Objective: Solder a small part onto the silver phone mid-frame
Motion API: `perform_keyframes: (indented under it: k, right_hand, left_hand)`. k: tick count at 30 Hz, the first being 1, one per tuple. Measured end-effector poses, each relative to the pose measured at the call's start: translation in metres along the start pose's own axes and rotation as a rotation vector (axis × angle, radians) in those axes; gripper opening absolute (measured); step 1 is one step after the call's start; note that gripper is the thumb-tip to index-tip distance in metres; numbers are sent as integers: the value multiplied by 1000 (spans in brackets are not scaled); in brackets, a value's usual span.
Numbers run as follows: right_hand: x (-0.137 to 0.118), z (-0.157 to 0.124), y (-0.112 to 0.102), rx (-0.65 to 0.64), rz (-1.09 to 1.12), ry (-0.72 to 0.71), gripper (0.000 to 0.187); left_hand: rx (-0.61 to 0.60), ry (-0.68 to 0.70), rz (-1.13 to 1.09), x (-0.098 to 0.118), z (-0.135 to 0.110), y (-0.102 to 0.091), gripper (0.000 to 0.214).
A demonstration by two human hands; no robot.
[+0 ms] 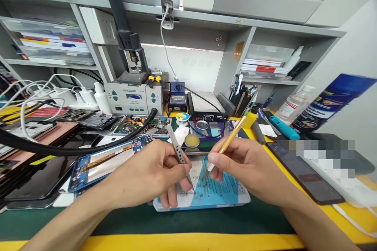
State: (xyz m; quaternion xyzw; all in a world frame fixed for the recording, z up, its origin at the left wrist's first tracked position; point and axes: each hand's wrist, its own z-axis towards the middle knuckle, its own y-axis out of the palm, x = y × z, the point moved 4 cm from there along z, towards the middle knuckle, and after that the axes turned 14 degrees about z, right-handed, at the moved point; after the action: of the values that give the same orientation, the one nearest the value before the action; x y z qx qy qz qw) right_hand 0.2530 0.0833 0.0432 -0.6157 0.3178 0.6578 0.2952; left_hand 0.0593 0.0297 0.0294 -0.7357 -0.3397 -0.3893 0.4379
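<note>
Across the near edge of the bench runs a strip of yellow tabletop (176,243), and on it a dark green mat (132,219) bears a flat blue-and-white box (231,196), its printed top flecked with small dark marks. Over the left part of the box, the left hand (156,170) pinches metal tweezers (178,153) between thumb and fingers, points slanting down to the box top; whether they touch it, I cannot tell. Over the right part, the right hand (247,164) clasps a gold-handled tool (231,138) like a pen, its tip low and near the tweezers' points.

Just behind the box sits a round tin of amber paste (192,140), with a crumpled white tissue (179,133) near it. Left of the box lie a blue phone frame (85,166) and a dark phone (50,176), crossed above by a thick black hose (88,150). Right of it are another dark phone (306,172) and, farther back, a clear bottle (290,108) beside a tilted blue can (330,102).

Well behind the box, a grey control station (135,100) stands beneath a grey shelf unit (200,17) whose side compartments hold clear plastic cases (55,41). To its far right rises a pale wall (356,43).
</note>
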Motion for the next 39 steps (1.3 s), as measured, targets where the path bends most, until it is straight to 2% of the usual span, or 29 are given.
perform_keyframes:
  k: [3, 6, 10, 17, 25, 28, 32, 39]
  right_hand:
    - [-2, 0, -2, 6, 11, 0, 18]
    - [-1, -1, -2, -8, 10, 1, 18]
    - [2, -4, 0, -32, -33, -4, 20]
    - [3, -7, 7, -46, -293, -78, 21]
    - [6, -7, 7, -40, -243, -118, 13]
    - [5, -7, 9, -47, -255, -184, 7]
    - [2, -8, 13, -69, -391, -305, 2]
    - [2, -9, 17, -81, -466, -399, 5]
  left_hand:
    - [-34, 5, 19, 0, -1, -3, 26]
    - [7, 5, 60, 0, 1, -4, 34]
    - [65, 27, 81, 2, 5, -3, 30]
    - [110, 47, 204, 5, 5, 0, 32]
    - [141, 50, 309, 10, 10, -1, 30]
    - [106, 96, 277, 12, 15, -3, 25]
    - [69, 139, 259, 15, 17, -4, 20]
    - [116, 98, 277, 15, 16, -1, 23]
